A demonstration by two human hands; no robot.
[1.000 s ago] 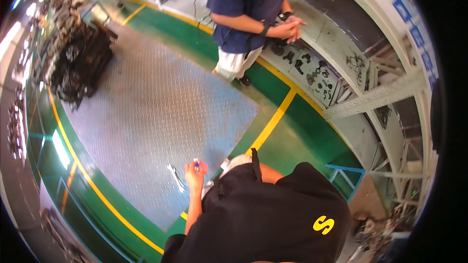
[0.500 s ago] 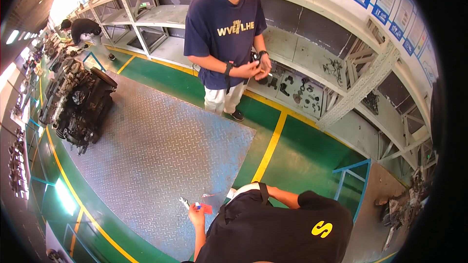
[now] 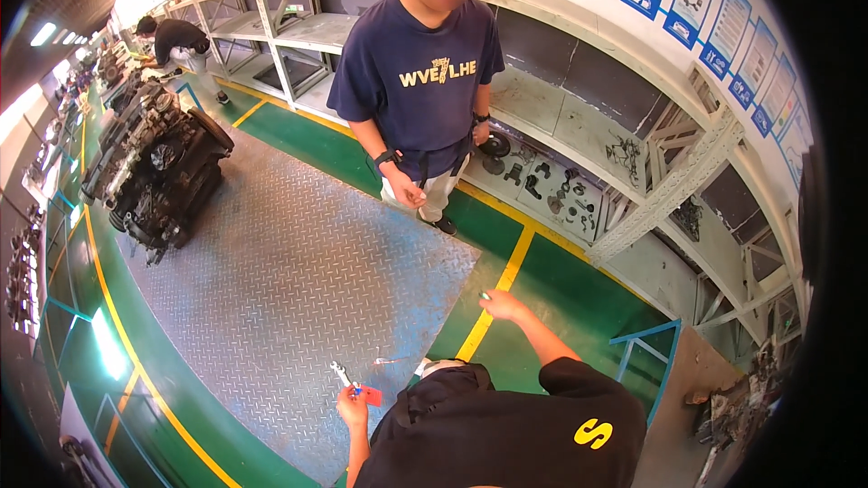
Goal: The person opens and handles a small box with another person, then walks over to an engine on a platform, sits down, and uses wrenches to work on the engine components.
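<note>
A small silver wrench (image 3: 341,373) with a red-and-blue piece at its handle sits low in the frame, left of centre, pinched in the left hand (image 3: 351,407) over the grey tread-plate floor (image 3: 298,289). Right of centre, the right hand (image 3: 503,305) reaches out, fingertips nipping something tiny; what it is cannot be told.

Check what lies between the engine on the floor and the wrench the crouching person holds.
Only bare steel tread plate lies between the engine and the wrench, as the head view shows.

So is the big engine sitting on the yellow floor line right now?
No, the engine stands on the grey tread-plate floor, apart from the yellow line.
</note>
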